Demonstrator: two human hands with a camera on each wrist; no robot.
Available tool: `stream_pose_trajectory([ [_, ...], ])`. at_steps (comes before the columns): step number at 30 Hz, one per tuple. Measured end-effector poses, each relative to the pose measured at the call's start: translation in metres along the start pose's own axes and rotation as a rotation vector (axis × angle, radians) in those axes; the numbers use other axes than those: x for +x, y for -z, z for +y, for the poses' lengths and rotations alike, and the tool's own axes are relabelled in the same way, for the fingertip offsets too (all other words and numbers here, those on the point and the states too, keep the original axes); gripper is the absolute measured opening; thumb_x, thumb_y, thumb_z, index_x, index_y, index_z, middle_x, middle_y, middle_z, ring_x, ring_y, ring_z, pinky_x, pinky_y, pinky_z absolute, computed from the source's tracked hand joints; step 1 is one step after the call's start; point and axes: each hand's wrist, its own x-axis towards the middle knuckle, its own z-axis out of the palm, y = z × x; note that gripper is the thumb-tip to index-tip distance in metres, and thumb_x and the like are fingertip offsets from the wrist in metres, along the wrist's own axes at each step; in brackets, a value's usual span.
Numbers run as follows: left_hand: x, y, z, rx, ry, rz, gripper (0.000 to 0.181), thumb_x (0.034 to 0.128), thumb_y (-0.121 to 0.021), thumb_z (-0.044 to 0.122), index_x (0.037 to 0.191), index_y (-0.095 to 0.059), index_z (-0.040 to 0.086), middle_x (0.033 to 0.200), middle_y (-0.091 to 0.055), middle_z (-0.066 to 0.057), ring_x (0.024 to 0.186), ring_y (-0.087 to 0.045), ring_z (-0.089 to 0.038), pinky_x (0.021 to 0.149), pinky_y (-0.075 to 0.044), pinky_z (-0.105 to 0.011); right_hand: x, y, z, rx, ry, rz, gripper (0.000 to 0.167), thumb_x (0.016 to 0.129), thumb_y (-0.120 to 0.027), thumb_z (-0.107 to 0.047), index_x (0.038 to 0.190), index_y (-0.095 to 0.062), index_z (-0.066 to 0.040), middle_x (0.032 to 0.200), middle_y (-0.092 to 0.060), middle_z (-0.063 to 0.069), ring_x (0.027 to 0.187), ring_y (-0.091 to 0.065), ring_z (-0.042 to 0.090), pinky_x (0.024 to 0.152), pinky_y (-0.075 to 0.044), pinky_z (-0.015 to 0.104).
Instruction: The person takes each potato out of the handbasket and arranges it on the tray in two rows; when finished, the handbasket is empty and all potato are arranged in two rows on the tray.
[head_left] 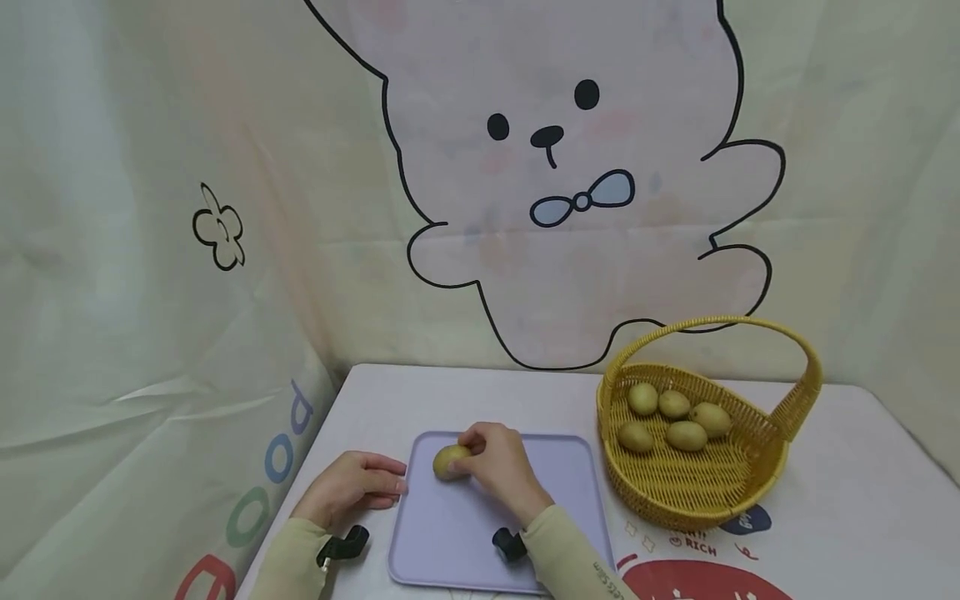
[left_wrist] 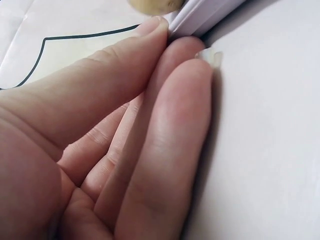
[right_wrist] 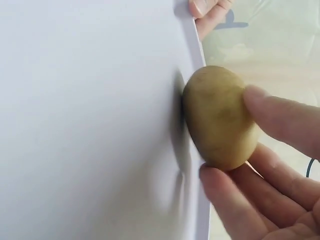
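A purple tray [head_left: 510, 533] lies on the table. Over its upper left part, my right hand [head_left: 504, 468] pinches a yellow-brown potato [head_left: 447, 461] between thumb and fingertips. Seen from the right wrist, the potato [right_wrist: 220, 117] is held close to the tray surface [right_wrist: 100, 125]; whether it touches is hard to tell. My left hand [head_left: 358, 483] is at the tray's left edge. In the left wrist view, its thumb [left_wrist: 152, 30] and a fingertip meet at the tray's rim [left_wrist: 200, 22], lightly pinching it.
A yellow woven basket [head_left: 731, 483] with a tall handle stands right of the tray, holding several potatoes [head_left: 686, 436] toward its back left. Behind the white table [head_left: 480, 392] hangs a curtain [head_left: 360, 275] printed with a cartoon bear. Another curtain side [head_left: 112, 375] flanks the left.
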Motion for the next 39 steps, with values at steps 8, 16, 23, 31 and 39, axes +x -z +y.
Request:
stream_pose_trajectory([
  [8, 0.0, -0.001, -0.002, 0.02, 0.017, 0.02, 0.043, 0.091, -0.087, 0.015, 0.127, -0.074, -0.005, 0.102, -0.082, -0.007, 0.086, -0.077, -0.013, 0.078, -0.067, -0.029, -0.001, 0.005, 0.001, -0.047, -0.004, -0.078, 0.043, 0.074, -0.098, -0.011, 0.111, -0.081, -0.002, 0.1, -0.081, 0.008, 0.092, -0.073, 0.016, 0.083, -0.061, 0.033],
  [16, 0.005, -0.002, 0.003, 0.025, -0.001, -0.003, 0.044, 0.0916, -0.086, 0.016, 0.128, -0.074, -0.006, 0.1, -0.082, -0.006, 0.085, -0.076, -0.013, 0.078, -0.067, -0.028, 0.001, 0.008, 0.004, -0.032, -0.007, -0.09, 0.044, 0.073, -0.097, -0.002, 0.114, -0.08, -0.002, 0.101, -0.081, 0.008, 0.092, -0.072, 0.016, 0.084, -0.062, 0.034],
  [23, 0.002, -0.001, 0.001, 0.047, 0.015, 0.003, 0.046, 0.0919, -0.086, 0.018, 0.129, -0.074, -0.006, 0.103, -0.082, -0.007, 0.089, -0.077, -0.013, 0.08, -0.067, -0.028, 0.001, -0.001, 0.004, -0.023, 0.011, -0.086, 0.044, 0.073, -0.096, -0.002, 0.114, -0.08, -0.001, 0.101, -0.081, 0.008, 0.091, -0.073, 0.016, 0.083, -0.062, 0.032],
  [31, 0.002, 0.0, 0.0, 0.034, 0.019, 0.002, 0.048, 0.0925, -0.086, 0.016, 0.132, -0.072, -0.007, 0.104, -0.081, -0.007, 0.088, -0.076, -0.011, 0.08, -0.067, -0.027, -0.005, 0.007, -0.006, -0.112, 0.02, -0.076, 0.045, 0.078, -0.096, -0.01, 0.12, -0.079, -0.003, 0.114, -0.081, 0.01, 0.107, -0.073, 0.027, 0.095, -0.061, 0.043],
  [39, 0.002, 0.004, -0.003, 0.029, 0.008, -0.038, 0.049, 0.094, -0.084, 0.016, 0.133, -0.069, -0.01, 0.105, -0.08, -0.006, 0.088, -0.076, -0.012, 0.081, -0.067, -0.027, -0.041, 0.054, -0.017, -0.214, 0.048, -0.077, 0.041, 0.088, -0.089, -0.017, 0.127, -0.079, -0.008, 0.127, -0.078, 0.014, 0.117, -0.073, 0.035, 0.097, -0.062, 0.053],
])
